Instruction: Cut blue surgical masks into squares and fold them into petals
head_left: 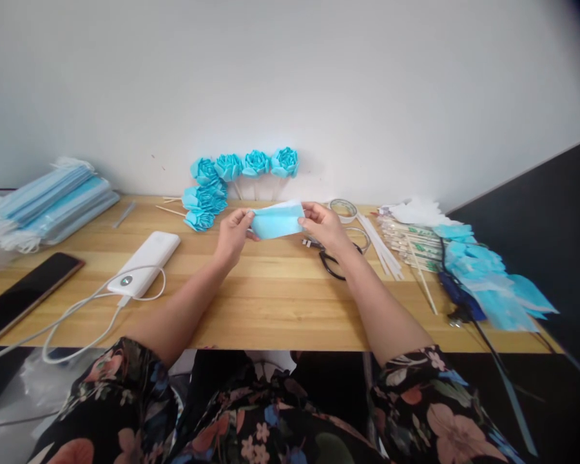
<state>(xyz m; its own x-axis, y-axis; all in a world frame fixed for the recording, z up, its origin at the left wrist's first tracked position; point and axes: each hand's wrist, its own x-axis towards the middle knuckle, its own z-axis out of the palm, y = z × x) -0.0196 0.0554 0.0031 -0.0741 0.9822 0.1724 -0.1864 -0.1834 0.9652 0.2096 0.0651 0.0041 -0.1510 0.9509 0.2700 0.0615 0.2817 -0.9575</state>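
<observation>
A folded piece of light blue mask fabric [277, 221] is held above the wooden table [270, 303] between both hands. My left hand [232, 233] pinches its left end with fingers closed. At the right end, my right hand [325, 225] pinches it the same way. Black scissors [329, 259] lie on the table just under my right wrist. Several finished blue fabric roses [232, 180] on sticks lean against the wall behind the hands.
A stack of blue face masks [48, 203] sits far left, with a dark phone [22, 293] and a white power bank [145, 263] with cable nearby. Tape rolls [344, 209], white strips, wrapped chopsticks [410, 241] and blue fabric scraps [488, 277] lie at right.
</observation>
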